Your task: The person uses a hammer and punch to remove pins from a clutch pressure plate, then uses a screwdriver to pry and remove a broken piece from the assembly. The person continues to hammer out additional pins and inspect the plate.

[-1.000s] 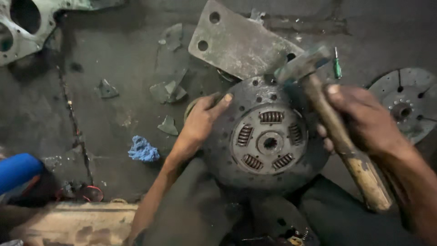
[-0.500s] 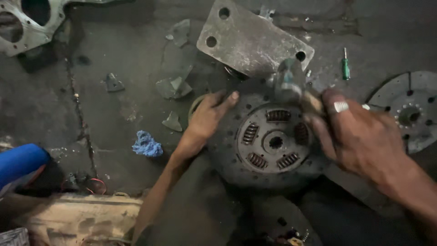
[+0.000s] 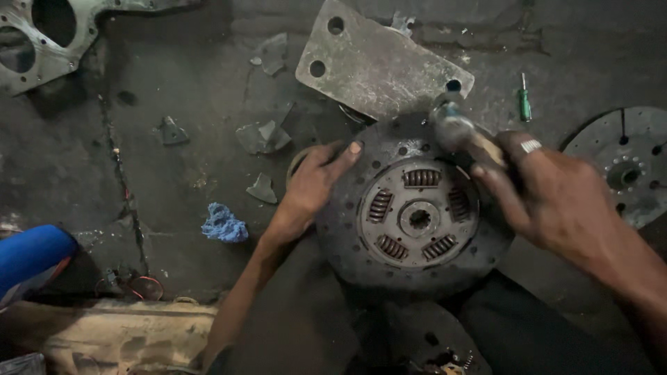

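Floor [image 3: 174,90]: dark, cracked concrete with everything lying on it.
Steel plate [image 3: 379,66]: one, with three holes, touching the disc's far rim.
Clutch disc [image 3: 417,219]: one at centre; six springs ring its hub.
Second disc [image 3: 625,160]: one, at the right edge.
Right hand [image 3: 556,201]: clamped on a hammer [image 3: 455,128], whose head is at the disc's far rim.
Left hand [image 3: 313,180]: fingers spread flat on the disc's left rim.
Blue rag [image 3: 224,223]: one.
Green screwdriver [image 3: 525,103]: one.

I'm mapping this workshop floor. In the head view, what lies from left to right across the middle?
Blue cloth scrap → left hand → clutch disc → right hand with hammer → second disc.
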